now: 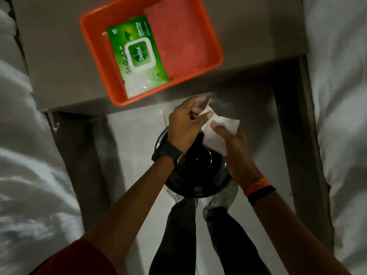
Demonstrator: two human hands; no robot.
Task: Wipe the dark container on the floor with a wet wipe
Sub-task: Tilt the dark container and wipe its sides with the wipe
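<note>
A round dark container [200, 175] with a shiny lid stands on the pale floor just beyond my feet. Above it I hold a white wet wipe [218, 132] between both hands. My left hand [186, 124] pinches the wipe's upper left edge with its fingertips. My right hand [232, 141] grips the wipe from below, thumb on top. My forearms hide parts of the container's rim.
An orange tray [93, 56] sits on a grey table at the top, holding a green pack of wipes [137, 54] and a folded red cloth [178, 38]. White bedding [341, 96] flanks the narrow floor on both sides. My shoes [220, 201] touch the container's near side.
</note>
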